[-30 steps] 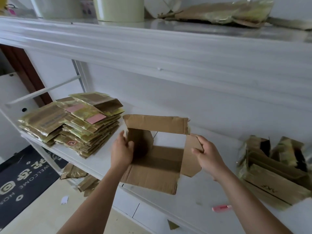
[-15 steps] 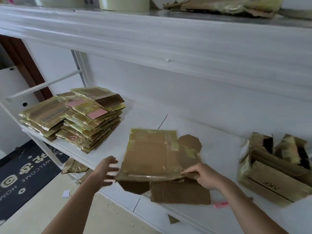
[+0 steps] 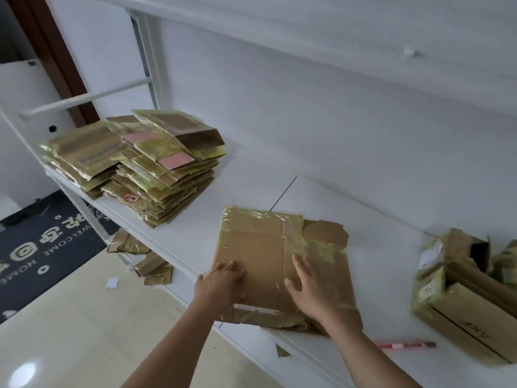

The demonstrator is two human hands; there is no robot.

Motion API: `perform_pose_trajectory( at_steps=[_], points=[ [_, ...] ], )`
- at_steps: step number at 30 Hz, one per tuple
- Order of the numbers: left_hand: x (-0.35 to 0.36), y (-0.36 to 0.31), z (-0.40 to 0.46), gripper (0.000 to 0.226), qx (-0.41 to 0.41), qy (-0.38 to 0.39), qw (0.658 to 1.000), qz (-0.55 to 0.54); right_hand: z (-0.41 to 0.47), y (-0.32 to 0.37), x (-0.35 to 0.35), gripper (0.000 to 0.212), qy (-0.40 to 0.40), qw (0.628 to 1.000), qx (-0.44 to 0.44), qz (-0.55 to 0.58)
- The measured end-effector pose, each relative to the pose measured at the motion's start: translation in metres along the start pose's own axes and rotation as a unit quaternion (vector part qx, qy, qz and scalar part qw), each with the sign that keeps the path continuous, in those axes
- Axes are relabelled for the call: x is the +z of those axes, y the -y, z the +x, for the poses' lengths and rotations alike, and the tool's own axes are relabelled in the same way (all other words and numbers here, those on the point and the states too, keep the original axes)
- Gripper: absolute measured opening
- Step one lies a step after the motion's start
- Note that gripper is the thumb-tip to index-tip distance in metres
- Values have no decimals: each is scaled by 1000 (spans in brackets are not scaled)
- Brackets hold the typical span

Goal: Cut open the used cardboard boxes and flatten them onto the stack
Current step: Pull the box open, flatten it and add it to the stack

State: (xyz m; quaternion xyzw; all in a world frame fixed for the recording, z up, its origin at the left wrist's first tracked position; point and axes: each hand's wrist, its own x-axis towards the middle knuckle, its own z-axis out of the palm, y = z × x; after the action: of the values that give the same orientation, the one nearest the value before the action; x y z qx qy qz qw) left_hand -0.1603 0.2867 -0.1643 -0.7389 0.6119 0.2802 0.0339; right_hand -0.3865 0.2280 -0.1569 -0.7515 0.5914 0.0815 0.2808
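A flattened cardboard box (image 3: 263, 247) with yellowish tape lies on the white shelf (image 3: 377, 247) in front of me. My left hand (image 3: 223, 281) presses flat on its near left part, fingers straight. My right hand (image 3: 310, 287) rests palm down on its right half, fingers spread. A stack of flattened boxes (image 3: 140, 163) sits at the shelf's left end, apart from the box under my hands. A pink utility knife (image 3: 405, 345) lies on the shelf to the right of my right forearm.
Several uncut taped boxes (image 3: 470, 303) stand at the right edge of the shelf. Cardboard scraps (image 3: 142, 259) lie on a lower level below the shelf's front edge. A dark welcome mat (image 3: 42, 247) covers the floor at left. A wall backs the shelf.
The open box was folded down flat onto the shelf. My left hand came onto it from the left, and both hands now press on the flattened box.
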Motion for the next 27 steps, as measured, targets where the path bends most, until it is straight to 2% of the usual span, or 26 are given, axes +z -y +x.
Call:
perform_pose_trajectory(
  at_steps=[2, 4, 9, 11, 14, 16, 18, 23, 25, 27],
  points=[
    [4, 1, -1, 55, 2, -31, 999, -19, 12, 1, 19, 74, 60, 997, 13, -45],
    [3, 1, 1, 41, 3, -71, 997, -44, 21, -3, 31, 77, 89, 993, 19, -69],
    [-7, 3, 15, 33, -78, -107, 971, -198, 26, -9, 37, 75, 94, 992, 20, -81],
    [-13, 4, 23, 33, -108, -124, 959, -232, 25, -11, 41, 74, 75, 993, 14, -86],
    [-28, 4, 33, 25, -179, -182, 904, -344, 25, -10, 44, 73, 45, 996, 4, -82],
    [-36, 6, 36, 33, -201, -187, 883, -381, 22, -12, 43, 73, 24, 997, -3, -78],
    [-41, 7, 35, 30, -195, -177, 870, -416, 15, -12, 40, 73, 4, 998, -9, -59],
    [-64, 0, 14, 14, -159, -165, 805, -548, -9, 3, 31, 77, -108, 993, 36, -38],
    [-75, -6, 2, 11, -136, -183, 777, -587, -22, 13, 26, 83, -168, 982, 77, 33],
    [-87, -11, -11, 14, -122, -206, 736, -633, -37, 24, 17, 87, -210, 956, 132, 155]
  ],
)
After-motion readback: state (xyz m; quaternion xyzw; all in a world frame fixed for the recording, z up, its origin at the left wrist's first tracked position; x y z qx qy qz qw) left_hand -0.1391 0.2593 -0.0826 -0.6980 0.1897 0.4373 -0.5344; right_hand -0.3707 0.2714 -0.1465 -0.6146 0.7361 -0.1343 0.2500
